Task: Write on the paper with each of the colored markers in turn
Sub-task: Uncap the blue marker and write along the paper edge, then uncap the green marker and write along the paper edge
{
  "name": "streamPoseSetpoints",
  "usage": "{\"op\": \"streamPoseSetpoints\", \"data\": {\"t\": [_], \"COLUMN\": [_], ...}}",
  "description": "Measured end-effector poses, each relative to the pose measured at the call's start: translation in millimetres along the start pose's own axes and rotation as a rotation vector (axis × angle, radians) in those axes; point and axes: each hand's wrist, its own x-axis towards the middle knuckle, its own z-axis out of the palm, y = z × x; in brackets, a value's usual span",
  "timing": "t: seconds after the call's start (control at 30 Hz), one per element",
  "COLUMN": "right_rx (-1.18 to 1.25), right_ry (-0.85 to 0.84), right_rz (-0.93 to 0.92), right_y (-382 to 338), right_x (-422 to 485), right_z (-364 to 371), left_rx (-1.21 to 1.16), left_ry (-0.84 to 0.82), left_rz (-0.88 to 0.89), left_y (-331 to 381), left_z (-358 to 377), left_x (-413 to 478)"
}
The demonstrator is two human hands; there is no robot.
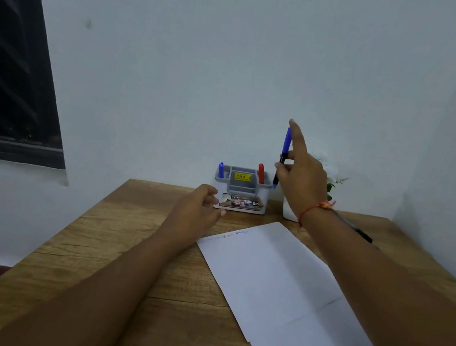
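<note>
Right hand (303, 177), pinch on upright blue marker (287, 140) at right edge of organizer (241, 187); left hand (200, 207) loose, empty.

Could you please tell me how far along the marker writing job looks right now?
Done: the paper carries a faint line of writing, partly blue, near its far edge. In hand: the right hand holds a blue marker upright beside the organizer. Left: a red marker and a second blue marker stand in it, seemingly waiting.
</note>
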Motion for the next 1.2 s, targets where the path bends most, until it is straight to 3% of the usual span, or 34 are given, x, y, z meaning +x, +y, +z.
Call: {"op": "streamPoseSetpoints", "data": {"t": [0.33,0.73,0.87,1.07,1.2], "right_rx": [-0.021,-0.25,-0.119,-0.022,-0.093], "right_ry": [-0.047,-0.209,-0.168,0.006,0.108], "right_rz": [0.011,0.047,0.189,0.058,0.149], "right_y": [2.9,-0.9,-6.6,-0.8,30.6], "right_x": [22.9,16.0,15.5,4.5,-18.7], "right_z": [26.7,28.0,15.5,-18.7,-52.4], "left_rx": [0.04,0.066,0.089,0.109,0.154], "left_ry": [-0.053,-0.068,-0.065,-0.074,-0.096], "left_rz": [0.017,0.04,0.04,0.036,0.054], "left_y": [1.6,-1.6,-2.6,-1.6,1.8], "left_z": [-1.7,-1.7,-1.9,-1.9,1.6], "left_x": [0.7,2.5,1.8,0.8,-0.2]}}
